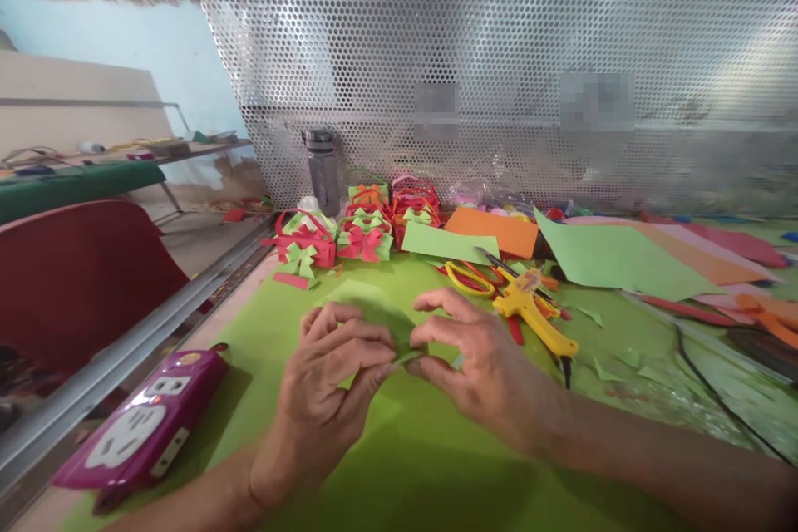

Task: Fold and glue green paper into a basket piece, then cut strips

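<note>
Both hands meet over the middle of a green-covered table (pixel 399 465). My left hand (pixel 333 378) pinches one end of a small piece of green paper (pixel 408 357) between thumb and fingers. From the other side, my right hand (pixel 483 353) has its thumb and forefinger closed on the same piece. Fingers cover most of the paper, and its green blends with the table, so its shape is hard to make out. Just right of my right hand lies a yellow glue gun (pixel 533 312), beside yellow-handled scissors (pixel 470 278).
Small red and green paper baskets with bows (pixel 365 243) stand at the back, near a grey bottle (pixel 322 174). Green (pixel 617 253) and orange sheets (pixel 492 231) lie rightward. A purple power strip (pixel 150 416) sits front left. A perforated metal panel (pixel 499 41) rises behind.
</note>
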`<move>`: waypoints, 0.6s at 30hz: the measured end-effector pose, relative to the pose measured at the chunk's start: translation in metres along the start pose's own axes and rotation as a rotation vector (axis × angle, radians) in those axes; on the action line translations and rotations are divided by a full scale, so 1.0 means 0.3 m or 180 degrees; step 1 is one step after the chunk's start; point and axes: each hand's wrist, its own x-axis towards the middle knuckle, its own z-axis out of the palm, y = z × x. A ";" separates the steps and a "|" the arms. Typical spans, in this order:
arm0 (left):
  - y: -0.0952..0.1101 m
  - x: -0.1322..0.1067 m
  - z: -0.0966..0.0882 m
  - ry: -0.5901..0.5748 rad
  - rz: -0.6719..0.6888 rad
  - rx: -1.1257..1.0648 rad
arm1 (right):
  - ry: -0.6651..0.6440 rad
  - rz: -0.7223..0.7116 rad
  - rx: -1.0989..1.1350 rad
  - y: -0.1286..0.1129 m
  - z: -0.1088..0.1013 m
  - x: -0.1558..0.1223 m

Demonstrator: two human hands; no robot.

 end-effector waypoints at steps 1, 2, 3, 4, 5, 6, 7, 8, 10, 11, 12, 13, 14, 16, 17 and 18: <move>0.002 0.001 0.000 0.0004 0.0001 0.0001 | 0.0000 0.0024 0.0046 -0.001 0.000 0.000; 0.003 0.001 0.000 0.0024 0.0017 0.0003 | -0.0003 0.0029 0.0117 -0.001 0.000 -0.001; 0.004 0.001 0.001 0.0048 0.0032 0.0012 | 0.0009 0.0038 0.0220 0.001 -0.001 0.000; 0.004 0.001 0.001 0.0078 0.0060 0.0020 | 0.0055 0.0069 0.0352 0.003 -0.003 0.001; 0.004 0.001 0.001 0.0096 0.0072 0.0035 | 0.0116 0.0128 0.0507 0.007 -0.005 0.004; 0.003 0.000 0.001 0.0110 0.0084 0.0050 | 0.0168 0.0223 0.0677 0.012 -0.008 0.007; 0.003 0.000 0.002 0.0120 0.0085 0.0059 | 0.0195 0.0347 0.0854 0.018 -0.011 0.011; 0.002 0.000 0.002 0.0124 0.0076 0.0061 | 0.0180 0.0484 0.1013 0.024 -0.013 0.015; 0.000 0.000 0.003 0.0150 0.0078 0.0071 | 0.0013 0.0698 0.1214 0.035 -0.013 0.024; -0.002 -0.001 0.004 0.0145 0.0097 0.0090 | -0.0095 0.0745 0.1235 0.038 -0.011 0.027; -0.004 -0.002 0.004 0.0132 0.0137 0.0113 | -0.0189 0.0771 0.1201 0.040 -0.009 0.028; -0.006 -0.004 0.005 0.0100 0.0180 0.0152 | -0.0266 0.0783 0.1126 0.039 -0.005 0.028; -0.008 -0.007 0.004 0.0066 0.0240 0.0205 | -0.0315 0.0773 0.1043 0.037 -0.003 0.027; -0.010 -0.013 0.002 0.0041 0.0333 0.0333 | -0.0271 0.0705 0.0891 0.029 0.000 0.021; -0.010 -0.015 0.000 0.0089 0.0362 0.0408 | -0.0183 0.0664 0.0809 0.024 -0.002 0.018; -0.008 -0.016 -0.002 0.0153 0.0390 0.0488 | -0.0067 0.0627 0.0732 0.018 -0.004 0.016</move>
